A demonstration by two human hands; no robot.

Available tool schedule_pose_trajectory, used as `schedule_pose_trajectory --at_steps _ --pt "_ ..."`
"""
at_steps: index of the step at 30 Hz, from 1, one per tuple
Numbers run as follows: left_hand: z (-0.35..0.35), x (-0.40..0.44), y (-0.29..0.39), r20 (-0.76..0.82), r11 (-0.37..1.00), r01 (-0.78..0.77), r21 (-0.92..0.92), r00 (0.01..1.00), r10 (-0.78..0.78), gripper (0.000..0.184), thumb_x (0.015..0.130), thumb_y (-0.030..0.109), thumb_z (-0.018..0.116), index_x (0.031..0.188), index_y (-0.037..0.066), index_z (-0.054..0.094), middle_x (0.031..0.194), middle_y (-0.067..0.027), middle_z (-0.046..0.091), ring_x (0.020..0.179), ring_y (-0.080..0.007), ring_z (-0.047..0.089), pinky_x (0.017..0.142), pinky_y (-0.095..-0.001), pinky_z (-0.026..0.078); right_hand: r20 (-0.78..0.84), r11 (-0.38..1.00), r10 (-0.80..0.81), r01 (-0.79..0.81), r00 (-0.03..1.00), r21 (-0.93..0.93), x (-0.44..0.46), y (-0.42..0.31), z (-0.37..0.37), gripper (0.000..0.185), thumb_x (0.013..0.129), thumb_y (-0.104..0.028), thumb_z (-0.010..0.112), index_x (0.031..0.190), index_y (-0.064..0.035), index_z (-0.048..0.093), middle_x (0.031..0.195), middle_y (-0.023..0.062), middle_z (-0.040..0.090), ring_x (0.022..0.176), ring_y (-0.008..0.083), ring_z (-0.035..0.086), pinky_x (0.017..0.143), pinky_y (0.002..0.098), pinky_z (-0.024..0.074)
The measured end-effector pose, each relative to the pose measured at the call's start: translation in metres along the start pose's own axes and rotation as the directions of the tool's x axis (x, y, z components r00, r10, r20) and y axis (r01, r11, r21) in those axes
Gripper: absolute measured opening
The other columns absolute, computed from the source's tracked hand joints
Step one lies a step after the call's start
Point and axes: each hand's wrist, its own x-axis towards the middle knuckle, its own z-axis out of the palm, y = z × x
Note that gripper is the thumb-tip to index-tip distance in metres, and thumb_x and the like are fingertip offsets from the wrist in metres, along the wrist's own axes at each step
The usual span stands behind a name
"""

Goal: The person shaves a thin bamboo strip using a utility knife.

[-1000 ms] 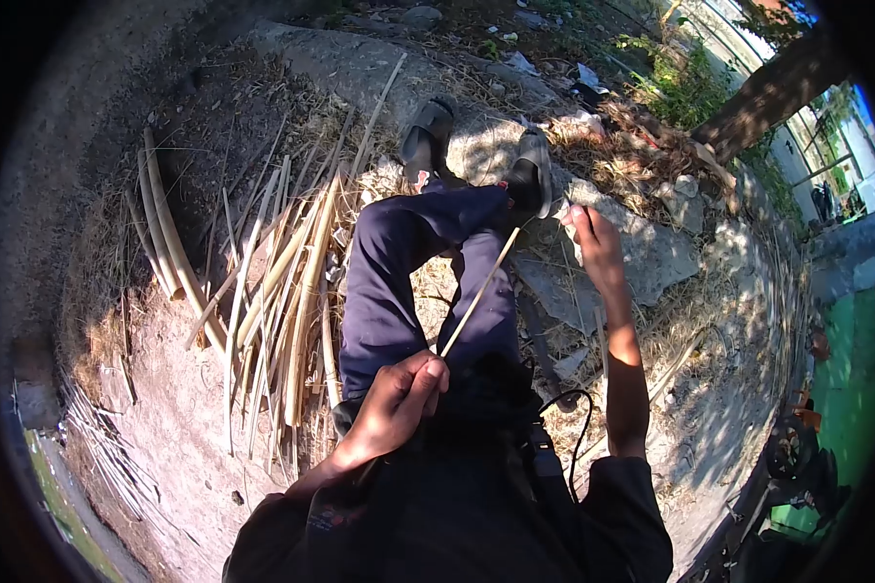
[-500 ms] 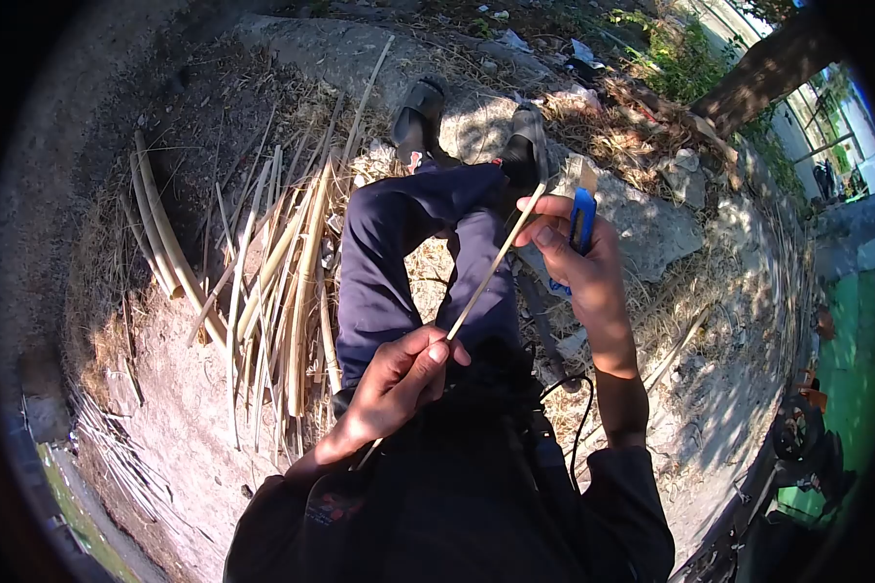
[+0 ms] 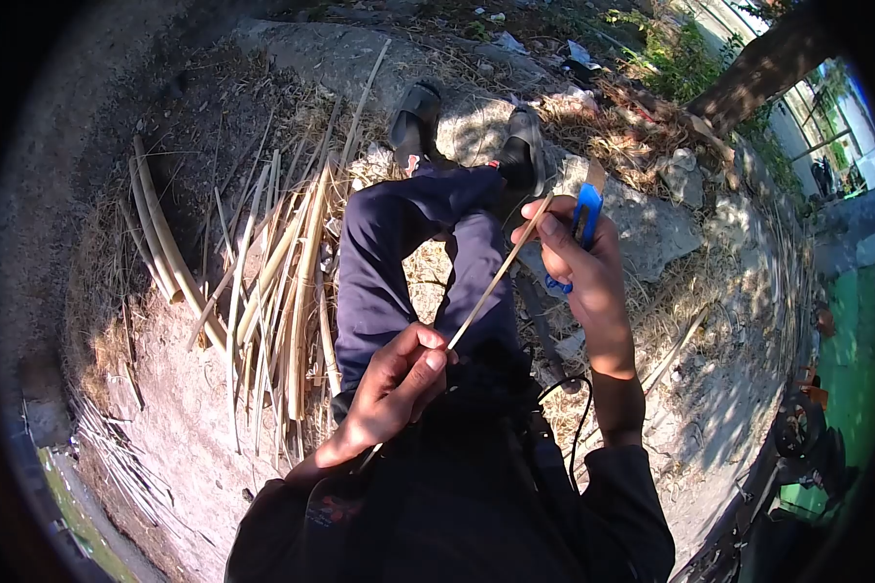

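Positioning a cane strip (image 3: 497, 277), seemingly, you pinch it in left hand (image 3: 396, 381) and right hand (image 3: 593, 272), the latter also gripping a utility knife (image 3: 585, 213), whose blade (image 3: 595, 176) next needs clearance.

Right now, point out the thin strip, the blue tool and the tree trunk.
Thin strip (image 3: 499, 274): head view, middle of its exposed length.
Blue tool (image 3: 589, 204): head view, upper part of its blue body.
Tree trunk (image 3: 763, 73): head view, middle of its visible bark.
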Motion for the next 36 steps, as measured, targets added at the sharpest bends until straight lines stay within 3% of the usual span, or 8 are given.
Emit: schedule_pose_trajectory --at_steps 20,22,23,26,28,30,32,36 --pt "0.004 -0.005 0.007 -0.044 0.999 -0.022 0.025 0.999 0.023 0.004 0.109 0.007 0.061 0.110 0.003 0.061 0.076 0.0100 0.052 0.066 0.0037 0.038 0.061 -0.0180 0.028 -0.017 0.999 -0.034 0.034 0.999 -0.025 -0.001 -0.001 0.001 0.032 0.103 -0.017 0.070 0.130 -0.0004 0.069 0.095 0.0127 0.078 0.050 -0.0013 0.035 0.049 0.0198 0.0258" --pt "0.003 -0.005 0.000 -0.098 0.993 -0.082 0.080 0.991 0.090 0.003 0.108 0.005 0.063 0.107 0.003 0.062 0.077 0.0099 0.054 0.067 0.0038 0.040 0.061 -0.0181 0.029 -0.019 0.999 -0.038 0.037 0.999 -0.025 -0.003 -0.005 0.005 0.032 0.103 -0.018 0.070 0.129 -0.0002 0.069 0.094 0.0118 0.078 0.050 -0.0014 0.035 0.049 0.0196 0.0258" --pt "0.004 -0.005 -0.001 -0.101 0.993 -0.082 0.081 0.991 0.090 0.003 0.108 0.005 0.063 0.107 0.003 0.062 0.077 0.0099 0.054 0.067 0.0038 0.040 0.061 -0.0181 0.029 -0.033 0.993 -0.089 0.086 0.995 -0.082 -0.005 -0.009 0.009 0.031 0.103 -0.018 0.070 0.127 0.0012 0.068 0.096 0.0119 0.078 0.060 0.0041 0.049 0.056 0.0239 0.0376" --pt "0.003 -0.005 -0.004 -0.145 0.987 -0.128 0.092 0.979 0.141 0.004 0.107 0.004 0.065 0.104 0.003 0.062 0.077 0.0099 0.054 0.067 0.0040 0.040 0.061 -0.0179 0.029 -0.036 0.956 -0.225 0.213 0.974 -0.203 -0.014 -0.005 0.015 0.028 0.103 -0.016 0.069 0.124 0.0029 0.065 0.099 0.0140 0.077 0.076 0.0153 0.068 0.068 0.0317 0.0528" --pt "0.001 -0.004 -0.006 -0.158 0.982 -0.158 0.101 0.972 0.172 0.005 0.108 0.005 0.065 0.104 0.004 0.062 0.077 0.0093 0.055 0.066 0.0037 0.040 0.060 -0.0178 0.028 -0.023 0.920 -0.305 0.288 0.952 -0.265 -0.026 0.003 0.019 0.027 0.103 -0.015 0.068 0.122 0.0031 0.063 0.099 0.0161 0.075 0.082 0.0210 0.073 0.073 0.0352 0.0561" --pt "0.003 -0.003 -0.004 -0.181 0.986 -0.149 0.069 0.971 0.159 0.006 0.108 0.006 0.065 0.104 0.004 0.062 0.078 0.0086 0.056 0.066 0.0035 0.041 0.059 -0.0178 0.029 0.157 0.826 -0.312 0.349 0.937 -0.444 -0.045 0.008 0.026 0.023 0.103 -0.015 0.066 0.118 0.0012 0.060 0.096 0.0160 0.073 0.079 0.0259 0.075 0.071 0.0367 0.0568" --pt "0.003 -0.001 -0.003 -0.200 0.990 -0.138 0.038 0.969 0.143 0.006 0.108 0.006 0.065 0.104 0.004 0.061 0.078 0.0078 0.058 0.066 0.0034 0.042 0.059 -0.0178 0.029 0.345 0.602 -0.361 0.499 0.866 -0.623 -0.056 0.008 0.031 0.021 0.104 -0.017 0.067 0.113 0.0001 0.061 0.093 0.0152 0.072 0.075 0.0301 0.075 0.068 0.0387 0.0578" --pt "0.004 0.000 -0.003 -0.187 0.982 -0.188 0.022 0.964 0.188 0.005 0.108 0.007 0.064 0.106 0.004 0.061 0.079 0.0063 0.060 0.066 0.0032 0.044 0.059 -0.0179 0.031 0.386 0.593 -0.422 0.572 0.820 -0.567 -0.061 0.018 0.040 0.036 0.097 -0.030 0.079 0.110 -0.0023 0.060 0.092 0.0116 0.073 0.074 0.0295 0.076 0.061 0.0375 0.0583"
